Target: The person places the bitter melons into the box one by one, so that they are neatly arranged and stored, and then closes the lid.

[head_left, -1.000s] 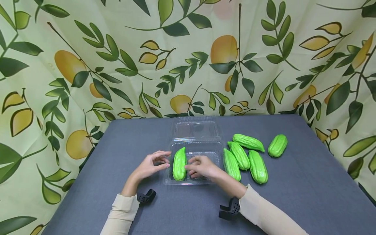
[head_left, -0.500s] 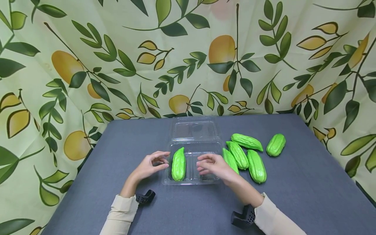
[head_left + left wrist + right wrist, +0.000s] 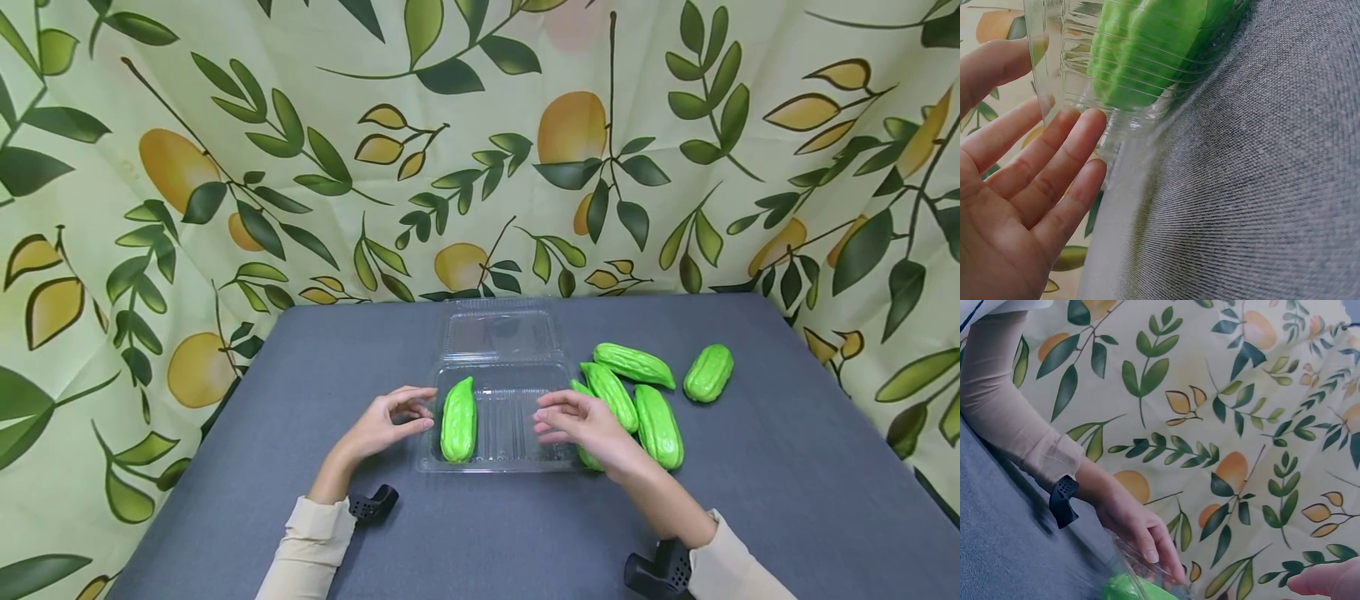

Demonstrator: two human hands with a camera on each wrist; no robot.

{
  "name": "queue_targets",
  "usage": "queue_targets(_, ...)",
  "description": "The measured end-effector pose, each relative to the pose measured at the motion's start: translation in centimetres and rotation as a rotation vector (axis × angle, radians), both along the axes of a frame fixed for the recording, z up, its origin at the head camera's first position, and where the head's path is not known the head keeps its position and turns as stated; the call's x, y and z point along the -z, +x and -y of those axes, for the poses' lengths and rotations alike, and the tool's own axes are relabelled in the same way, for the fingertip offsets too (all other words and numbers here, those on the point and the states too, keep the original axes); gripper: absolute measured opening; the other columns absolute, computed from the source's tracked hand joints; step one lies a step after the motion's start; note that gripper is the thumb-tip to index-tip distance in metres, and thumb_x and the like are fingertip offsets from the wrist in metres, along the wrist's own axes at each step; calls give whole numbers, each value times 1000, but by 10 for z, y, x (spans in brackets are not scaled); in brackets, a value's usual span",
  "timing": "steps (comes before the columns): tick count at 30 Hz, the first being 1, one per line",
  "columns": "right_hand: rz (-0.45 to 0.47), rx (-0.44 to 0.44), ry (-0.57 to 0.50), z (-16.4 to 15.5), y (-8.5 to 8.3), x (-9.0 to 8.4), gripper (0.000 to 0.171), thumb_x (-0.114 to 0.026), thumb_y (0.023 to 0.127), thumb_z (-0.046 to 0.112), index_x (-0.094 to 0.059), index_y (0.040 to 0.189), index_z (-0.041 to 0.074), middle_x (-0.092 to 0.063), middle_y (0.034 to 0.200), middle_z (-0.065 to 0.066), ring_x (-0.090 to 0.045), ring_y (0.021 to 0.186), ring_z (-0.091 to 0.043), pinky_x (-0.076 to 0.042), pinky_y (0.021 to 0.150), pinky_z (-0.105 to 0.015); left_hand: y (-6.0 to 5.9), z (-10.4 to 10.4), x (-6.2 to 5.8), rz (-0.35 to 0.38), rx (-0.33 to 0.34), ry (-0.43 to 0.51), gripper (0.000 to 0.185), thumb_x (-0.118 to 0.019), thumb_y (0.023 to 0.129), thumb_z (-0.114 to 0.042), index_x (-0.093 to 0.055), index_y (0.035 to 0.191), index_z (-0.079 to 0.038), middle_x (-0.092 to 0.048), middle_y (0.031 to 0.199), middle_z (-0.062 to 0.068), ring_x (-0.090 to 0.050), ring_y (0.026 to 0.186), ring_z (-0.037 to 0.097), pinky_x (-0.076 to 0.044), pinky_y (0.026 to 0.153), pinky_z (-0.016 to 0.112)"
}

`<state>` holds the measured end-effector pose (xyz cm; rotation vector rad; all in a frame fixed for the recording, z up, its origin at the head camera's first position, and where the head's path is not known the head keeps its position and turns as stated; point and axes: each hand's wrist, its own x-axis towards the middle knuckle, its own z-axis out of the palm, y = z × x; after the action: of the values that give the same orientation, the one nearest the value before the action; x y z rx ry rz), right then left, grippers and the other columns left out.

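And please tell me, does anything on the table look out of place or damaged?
Nothing looks spilled or visibly damaged. Only the rightmost gourd stands out slightly: it lies apart from the four other loose gourds beside the box.

Glossy plastic container (image 3: 513, 427), matt woven cloth (image 3: 1260, 169)

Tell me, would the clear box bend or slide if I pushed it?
The clear box would probably bend, since its plastic looks thin. It might slide rather than tip, because it sits low and flat on the table. Its open lid could flop, joined along one edge.
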<state>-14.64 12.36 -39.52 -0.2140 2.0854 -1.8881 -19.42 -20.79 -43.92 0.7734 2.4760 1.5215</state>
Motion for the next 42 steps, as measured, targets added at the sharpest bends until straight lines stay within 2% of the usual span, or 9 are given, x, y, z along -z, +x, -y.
queue_targets(5,-12,41,-8,-14,4,-5,46,-56,96,15,-43,128,-17,-68,104,-9,-69,90,-11,-59,86,-32,-1,0,1,0,3,4,45,-68,88,-8,-56,129,6,-61,121,25,-61,92,-3,-54,90,24)
queue_targets(10,-47,80,-4,-29,8,-9,48,-55,97,15,-42,130,-17,-68,99,2,-69,88,-5,-59,84,-27,-2,-1,0,1,6,-2,45,-68,88,-8,-56,129,6,-61,121,25,-62,93,-2,-54,90,23)
queue_targets(20,-65,136,47,-64,11,-9,50,-53,99,16,-38,132,-19,-69,97,5,-69,88,-3,-59,83,-25,-1,-2,0,-2,13,6,46,-68,88,-7,-55,129,8,-61,119,25,-61,93,-2,-54,90,24)
queue_targets(27,-80,149,108,-91,11,-7,51,-52,100,18,-38,132,-19,-68,95,15,-69,88,-3,-59,82,-24,-1,-3,0,3,13,20,46,-68,88,-7,-55,129,9,-61,118,26,-61,92,-3,-54,90,23)
queue_targets(31,-73,184,154,-103,9,-2,52,-53,99,19,-38,132,-19,-67,92,18,-69,86,0,-59,80,-21,-1,-2,2,-2,16,17,46,-68,88,-7,-55,129,8,-62,117,26,-61,92,-3,-54,90,22)
queue_targets(37,-41,237,254,-123,5,3,56,-55,99,22,-37,134,-18,-66,91,16,-67,82,4,-59,78,-21,-1,0,3,2,13,13,46,-68,88,-8,-55,129,8,-62,118,25,-61,93,-3,-54,90,21)
queue_targets(42,-22,236,333,-137,0,4,58,-55,99,26,-39,134,-18,-68,94,10,-66,80,5,-59,77,-22,-1,0,3,3,9,17,46,-68,88,-8,-55,129,8,-61,120,26,-61,93,-3,-54,90,21)
